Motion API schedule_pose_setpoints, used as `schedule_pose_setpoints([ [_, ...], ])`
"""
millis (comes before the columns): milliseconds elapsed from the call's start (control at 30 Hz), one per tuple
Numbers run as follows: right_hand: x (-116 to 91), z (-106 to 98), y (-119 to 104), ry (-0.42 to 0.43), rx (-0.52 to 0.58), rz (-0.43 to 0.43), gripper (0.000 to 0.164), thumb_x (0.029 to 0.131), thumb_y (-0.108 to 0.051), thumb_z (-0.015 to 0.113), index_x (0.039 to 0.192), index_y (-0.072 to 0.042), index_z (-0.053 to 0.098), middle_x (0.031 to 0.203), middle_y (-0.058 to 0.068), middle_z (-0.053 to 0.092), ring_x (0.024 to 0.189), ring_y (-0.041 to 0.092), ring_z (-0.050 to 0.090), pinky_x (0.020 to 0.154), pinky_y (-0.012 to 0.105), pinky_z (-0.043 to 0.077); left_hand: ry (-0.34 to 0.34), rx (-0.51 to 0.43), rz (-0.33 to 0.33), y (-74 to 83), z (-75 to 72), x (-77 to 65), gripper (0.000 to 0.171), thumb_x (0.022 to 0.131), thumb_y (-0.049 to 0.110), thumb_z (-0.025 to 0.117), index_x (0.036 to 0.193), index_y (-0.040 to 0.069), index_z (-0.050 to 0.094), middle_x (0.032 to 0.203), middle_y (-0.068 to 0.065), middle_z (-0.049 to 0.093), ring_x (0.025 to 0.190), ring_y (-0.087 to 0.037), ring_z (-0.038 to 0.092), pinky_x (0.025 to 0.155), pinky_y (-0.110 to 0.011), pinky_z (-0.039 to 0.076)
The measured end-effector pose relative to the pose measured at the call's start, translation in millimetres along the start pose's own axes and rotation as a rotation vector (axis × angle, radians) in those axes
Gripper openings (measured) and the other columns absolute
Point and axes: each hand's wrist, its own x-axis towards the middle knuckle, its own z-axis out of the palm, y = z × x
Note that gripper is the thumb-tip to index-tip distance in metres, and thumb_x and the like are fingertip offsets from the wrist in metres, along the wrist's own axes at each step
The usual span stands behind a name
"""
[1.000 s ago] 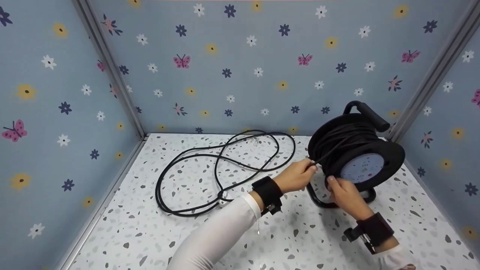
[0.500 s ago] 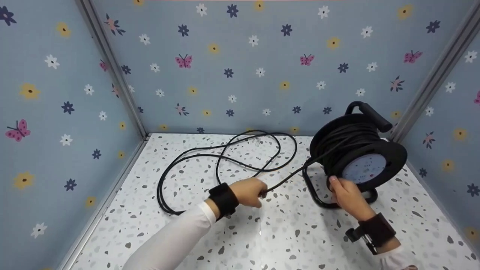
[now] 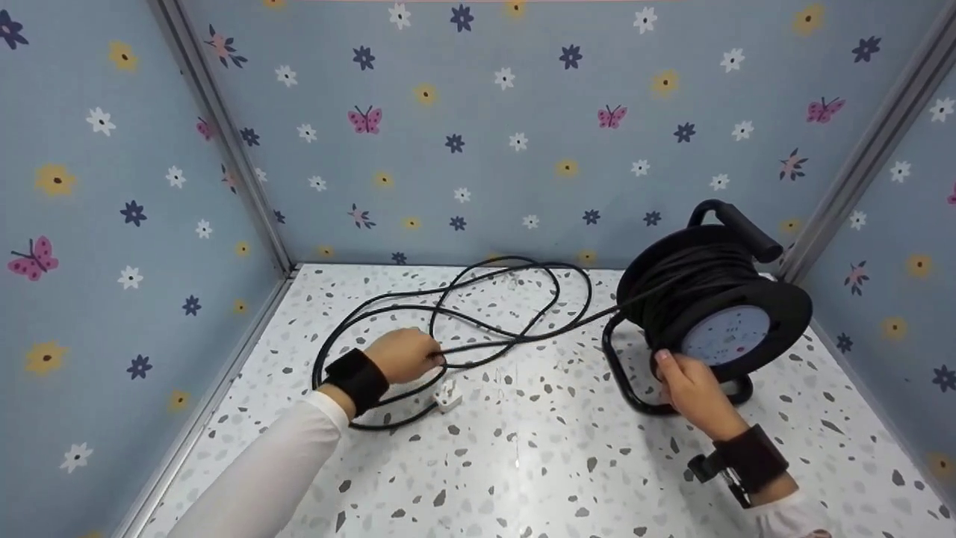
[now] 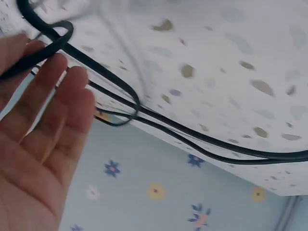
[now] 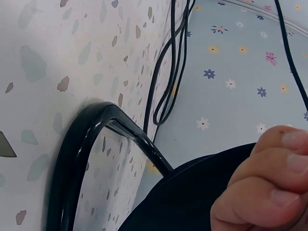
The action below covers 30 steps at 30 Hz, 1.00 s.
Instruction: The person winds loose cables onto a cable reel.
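A black cable reel [image 3: 691, 299] stands at the right in the head view, wound with black cable and bearing a pale socket face. My right hand [image 3: 691, 388] grips the near rim of its flange; curled fingers [image 5: 269, 192] show in the right wrist view. From the drum a length of power cable [image 3: 553, 338] runs left to my left hand [image 3: 403, 355], which holds it loosely between thumb and fingers. The left wrist view shows the cable crossing those fingers [image 4: 72, 91]. Just right of that hand, a white plug [image 3: 448, 396] lies on the speckled surface.
Loose loops of cable [image 3: 373, 299] spread over the speckled white tabletop [image 3: 553, 463] at left and centre. The reel's black tube stand [image 3: 620, 377] rests on it. Flower-patterned panels [image 3: 478, 149] rise at the back and both sides.
My left hand has moved left from beside the reel, along the loose cable, to the coils. The plug now shows fully. My right hand keeps its hold on the reel.
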Motion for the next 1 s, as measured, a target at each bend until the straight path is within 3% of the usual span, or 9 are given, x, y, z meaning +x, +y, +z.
schedule_pose_setpoints([
  [133, -0.3, -0.9, -0.3, -0.011, -0.019, -0.013, 0.046, 0.119, -0.025, 0.043, 0.079, -0.005, 0.055, 0.057, -0.002, 0.047, 0.049, 0.01, 0.043, 0.051, 0.025, 0.037, 0.274, -0.119, -0.129, -17.0, -31.1, 1.5, 0.024, 0.111, 0.02, 0.062, 0.102, 0.003, 0.077, 0.082, -0.009, 0.074, 0.068, -0.021, 0.064, 0.072, -0.044, 0.057],
  [267, -1.0, -1.8, -1.0, -0.022, -0.022, -0.022, 0.049, 0.119, -0.027, 0.042, 0.078, -0.003, 0.054, 0.056, -0.004, 0.044, 0.048, 0.009, 0.04, 0.05, 0.025, 0.035, 0.6, -0.35, -0.251, -17.1, -86.8, 6.9, 0.031, 0.112, 0.027, 0.062, 0.093, 0.004, 0.069, 0.077, -0.008, 0.066, 0.062, -0.015, 0.054, 0.063, -0.032, 0.05],
  [400, -1.2, -2.8, -0.5, -0.022, -0.032, -0.023, 0.05, 0.12, -0.027, 0.041, 0.078, -0.002, 0.054, 0.055, -0.005, 0.042, 0.048, 0.008, 0.038, 0.05, 0.024, 0.035, 0.804, -0.662, -0.198, 0.4, -139.0, 13.8, 0.063, 0.098, 0.074, 0.065, 0.07, 0.018, 0.055, 0.063, 0.007, 0.053, 0.052, -0.004, 0.047, 0.055, -0.019, 0.042],
  [500, 0.1, -3.5, 0.1, -0.019, -0.039, -0.019, 0.05, 0.119, -0.027, 0.042, 0.08, 0.0, 0.055, 0.055, -0.004, 0.043, 0.048, 0.009, 0.039, 0.05, 0.025, 0.035, 0.87, -0.646, -0.091, 16.9, -159.9, 16.4, 0.077, 0.08, 0.1, 0.053, 0.058, 0.026, 0.042, 0.054, 0.012, 0.041, 0.047, -0.003, 0.037, 0.052, -0.019, 0.034],
  [567, 0.9, -3.7, -1.0, -0.016, -0.034, -0.014, 0.05, 0.119, -0.028, 0.042, 0.081, 0.001, 0.056, 0.056, -0.003, 0.044, 0.048, 0.01, 0.041, 0.051, 0.025, 0.036, 0.864, -0.53, -0.034, 25.8, -160.9, 15.8, 0.08, 0.079, 0.104, 0.043, 0.056, 0.028, 0.033, 0.052, 0.013, 0.031, 0.049, -0.006, 0.027, 0.052, -0.023, 0.024],
  [633, 1.6, -4.0, -2.6, -0.01, -0.024, -0.011, 0.048, 0.119, -0.028, 0.043, 0.083, 0.002, 0.057, 0.057, -0.002, 0.047, 0.049, 0.01, 0.043, 0.051, 0.025, 0.037, 0.801, -0.447, 0.004, 31.1, -148.1, 14.4, 0.077, 0.087, 0.099, 0.041, 0.057, 0.028, 0.034, 0.052, 0.014, 0.032, 0.049, -0.008, 0.028, 0.052, -0.025, 0.026],
  [800, 2.7, -4.2, -6.4, 0.003, 0.003, -0.023, 0.046, 0.119, -0.023, 0.043, 0.084, 0.003, 0.058, 0.057, -0.001, 0.048, 0.048, 0.01, 0.046, 0.051, 0.025, 0.04, 0.461, -0.409, -0.007, 37.2, -81.5, 8.7, 0.06, 0.105, 0.059, 0.062, 0.06, 0.027, 0.04, 0.054, 0.014, 0.034, 0.051, -0.007, 0.032, 0.055, -0.026, 0.035],
  [867, 2.7, -4.1, -7.0, 0.003, 0.004, -0.028, 0.046, 0.118, -0.022, 0.043, 0.083, 0.003, 0.058, 0.057, -0.001, 0.048, 0.048, 0.01, 0.046, 0.051, 0.025, 0.04, 0.334, -0.394, -0.01, 39.6, -57.3, 3.9, 0.057, 0.105, 0.044, 0.071, 0.061, 0.025, 0.04, 0.055, 0.013, 0.035, 0.053, -0.007, 0.034, 0.058, -0.026, 0.036],
  [1000, 2.2, -4.4, -5.9, 0.005, 0.008, -0.024, 0.047, 0.119, -0.023, 0.043, 0.083, 0.004, 0.058, 0.057, -0.002, 0.047, 0.049, 0.009, 0.045, 0.05, 0.024, 0.04, 0.139, -0.288, 0.042, 42.2, -25.9, -9.5, 0.052, 0.1, 0.032, 0.077, 0.063, 0.024, 0.042, 0.057, 0.013, 0.036, 0.054, -0.006, 0.034, 0.057, -0.025, 0.033],
])
